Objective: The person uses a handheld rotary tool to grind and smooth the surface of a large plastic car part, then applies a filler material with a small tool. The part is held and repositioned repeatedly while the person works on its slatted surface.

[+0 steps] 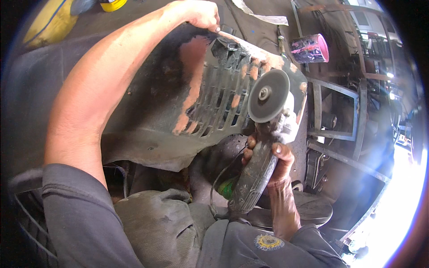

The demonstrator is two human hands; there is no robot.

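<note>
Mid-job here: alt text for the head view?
The right hand grips an angle grinder, its disc in front of a dark, slotted panel with pinkish patches. The left hand is at the panel's far edge; a pink-stained can sits to the right.

Legible markings: few. Round badge [269, 242] on the dark grey shirt [237, 248] bears a yellow ring and small light lettering curved along its lower edge; too small to read with certainty. Pink-smeared can [304, 49]: markings beneath the paint unreadable. Angle grinder [254, 181]: pale casing marks, too scuffed to tell as letters.
</note>
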